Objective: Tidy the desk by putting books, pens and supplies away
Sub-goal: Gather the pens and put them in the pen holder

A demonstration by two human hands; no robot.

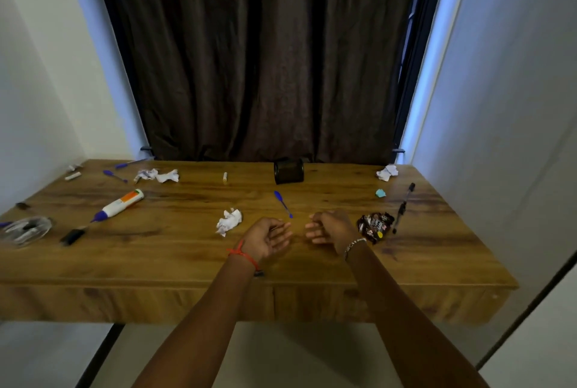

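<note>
My left hand (pixel 269 238) and my right hand (pixel 330 227) hover side by side over the front middle of the wooden desk (pixel 175 256), both with loosely curled fingers and holding nothing. A blue pen (pixel 283 203) lies just beyond them. A crumpled paper (pixel 229 221) sits left of my left hand. A dark snack wrapper (pixel 375 226) and a black pen (pixel 403 207) lie right of my right hand. A dark pen holder (pixel 288 170) lies on its side at the back. A large white marker (pixel 120 204) lies at the left.
More blue pens (pixel 115 175), crumpled papers (pixel 158 175) (pixel 387 172), a small white stick (pixel 225 177), a teal eraser (pixel 380 193), a clear dish (pixel 25 230) and a black cap (pixel 72 236) are scattered around. A brown curtain (pixel 262 53) hangs behind; walls flank both sides.
</note>
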